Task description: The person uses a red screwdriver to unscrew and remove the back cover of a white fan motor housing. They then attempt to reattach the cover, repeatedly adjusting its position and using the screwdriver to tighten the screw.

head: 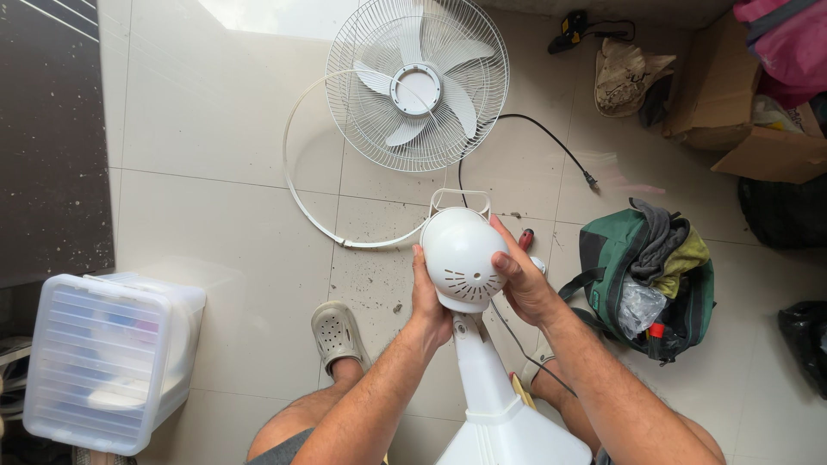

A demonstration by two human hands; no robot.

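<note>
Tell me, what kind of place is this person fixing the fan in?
Probably a room at home, used as a makeshift repair spot. The floor is pale tile, with the fan grille lying on it, a green tool bag and cardboard boxes. Both hands hold the fan's motor housing.

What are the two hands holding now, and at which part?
Both hold the white fan motor housing: the left hand on its left side, the right hand on its right side.

White motor housing, green bag, grey clog.
</note>
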